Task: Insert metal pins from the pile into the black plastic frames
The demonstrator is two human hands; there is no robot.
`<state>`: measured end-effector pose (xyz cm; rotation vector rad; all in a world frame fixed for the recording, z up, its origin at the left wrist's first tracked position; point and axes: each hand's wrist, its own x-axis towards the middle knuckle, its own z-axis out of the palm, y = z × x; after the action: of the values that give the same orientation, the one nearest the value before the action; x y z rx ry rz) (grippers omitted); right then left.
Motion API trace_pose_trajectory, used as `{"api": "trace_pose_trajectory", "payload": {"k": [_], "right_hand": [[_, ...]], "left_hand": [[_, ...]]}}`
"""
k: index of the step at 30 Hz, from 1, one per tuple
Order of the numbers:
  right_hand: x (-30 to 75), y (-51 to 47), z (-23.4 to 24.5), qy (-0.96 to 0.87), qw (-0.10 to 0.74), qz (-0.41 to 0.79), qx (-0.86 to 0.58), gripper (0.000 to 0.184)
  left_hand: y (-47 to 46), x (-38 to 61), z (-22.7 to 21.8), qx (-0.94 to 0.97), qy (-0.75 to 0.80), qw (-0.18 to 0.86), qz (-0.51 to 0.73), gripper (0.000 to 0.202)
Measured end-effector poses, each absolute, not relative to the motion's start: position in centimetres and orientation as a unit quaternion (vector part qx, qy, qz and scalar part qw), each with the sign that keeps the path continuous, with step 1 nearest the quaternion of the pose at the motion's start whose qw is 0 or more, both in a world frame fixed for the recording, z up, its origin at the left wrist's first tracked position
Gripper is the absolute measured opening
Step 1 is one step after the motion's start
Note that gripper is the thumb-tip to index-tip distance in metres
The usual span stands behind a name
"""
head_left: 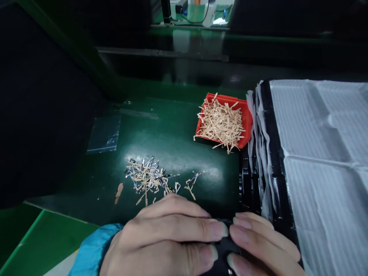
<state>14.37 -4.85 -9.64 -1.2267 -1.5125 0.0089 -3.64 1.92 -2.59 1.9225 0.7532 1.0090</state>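
At the lower edge of the head view my left hand and my right hand come together, fingertips almost touching. Both are closed on a dark, smooth black object between them; its kind cannot be told, as the fingers cover most of it. Just beyond my left fingers lies a loose pile of small thin strips, beige and blue-grey with bent ends. A smaller cluster of such strips lies to its right. Farther back, a red bin is heaped with beige strips.
To the right, black trays are stacked with white wrinkled sheets over and between them. A clear zip bag lies on the dark green tabletop at left, near a brown scrap. Cables show behind the back opening.
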Motion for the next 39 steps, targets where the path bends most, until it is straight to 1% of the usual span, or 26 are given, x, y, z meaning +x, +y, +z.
{"api": "trace_pose_trajectory", "payload": {"k": [3, 8, 11, 13, 16, 18, 20, 22, 24, 26, 27, 28, 29, 31, 33, 36, 37, 39], "right_hand": [[14.4, -3.9, -8.8, -0.639, 0.57, -0.009, -0.517, 0.015], [13.5, -2.9, -8.3, -0.595, 0.611, -0.059, -0.519, 0.015], [12.7, -2.9, -8.4, -0.55, 0.639, -0.093, -0.53, 0.029], [12.4, -3.0, -8.4, -0.549, 0.635, -0.098, -0.534, 0.035], [12.3, -3.0, -8.4, -0.62, 0.598, -0.047, -0.506, 0.032], [12.3, -2.7, -8.5, -0.641, 0.58, 0.02, -0.502, 0.028], [12.3, -2.2, -8.9, -0.637, 0.566, 0.083, -0.517, 0.027], [12.4, -1.8, -9.4, -0.64, 0.557, 0.114, -0.518, 0.029], [12.6, -1.6, -10.1, -0.644, 0.559, 0.107, -0.511, 0.03], [12.8, -1.5, -10.8, -0.65, 0.56, 0.102, -0.505, 0.026], [12.8, -1.4, -11.1, -0.657, 0.556, 0.102, -0.499, 0.025], [12.9, -1.3, -11.3, -0.664, 0.554, 0.102, -0.491, 0.024], [12.9, -1.3, -11.6, -0.673, 0.553, 0.105, -0.481, 0.024], [12.8, -1.2, -11.7, -0.686, 0.554, 0.116, -0.456, 0.023], [12.5, -1.3, -11.5, -0.697, 0.551, 0.132, -0.439, 0.023], [12.1, -1.3, -10.9, -0.727, 0.527, 0.134, -0.419, 0.019], [11.9, -1.3, -10.8, -0.744, 0.516, 0.124, -0.407, 0.018], [11.6, -1.3, -10.8, -0.778, 0.495, 0.093, -0.375, 0.02]], "left_hand": [[2.1, -3.5, -2.1, 0.776, 0.284, 0.407, 0.391, 0.016], [2.1, -3.8, -1.6, 0.795, 0.297, 0.369, 0.38, 0.011], [2.2, -4.1, -2.0, 0.803, 0.286, 0.367, 0.372, 0.011], [2.2, -4.3, -2.4, 0.808, 0.263, 0.388, 0.357, 0.013], [1.8, -4.7, -3.0, 0.819, 0.243, 0.428, 0.297, 0.01], [2.0, -5.3, -3.1, 0.812, 0.297, 0.436, 0.249, 0.019], [3.8, -6.1, -3.0, 0.796, 0.389, 0.414, 0.207, 0.02], [7.8, -6.6, -2.7, 0.784, 0.473, 0.36, 0.179, 0.018], [13.8, -6.1, -2.2, 0.777, 0.521, 0.311, 0.169, 0.016], [20.4, -4.4, -1.8, 0.768, 0.554, 0.272, 0.171, 0.014], [23.3, -3.2, -1.6, 0.767, 0.562, 0.26, 0.169, 0.018], [25.9, -1.9, -1.5, 0.768, 0.564, 0.253, 0.166, 0.027], [28.0, -0.6, -1.5, 0.771, 0.564, 0.245, 0.165, 0.033], [30.7, 1.5, -1.4, 0.782, 0.558, 0.225, 0.163, 0.037], [31.4, 2.5, -1.5, 0.797, 0.547, 0.197, 0.162, 0.037], [29.9, 1.6, -1.2, 0.828, 0.517, 0.162, 0.146, 0.04], [28.7, 0.8, -1.1, 0.84, 0.501, 0.162, 0.131, 0.038], [25.4, -0.9, -0.9, 0.864, 0.46, 0.184, 0.085, 0.027]]}}
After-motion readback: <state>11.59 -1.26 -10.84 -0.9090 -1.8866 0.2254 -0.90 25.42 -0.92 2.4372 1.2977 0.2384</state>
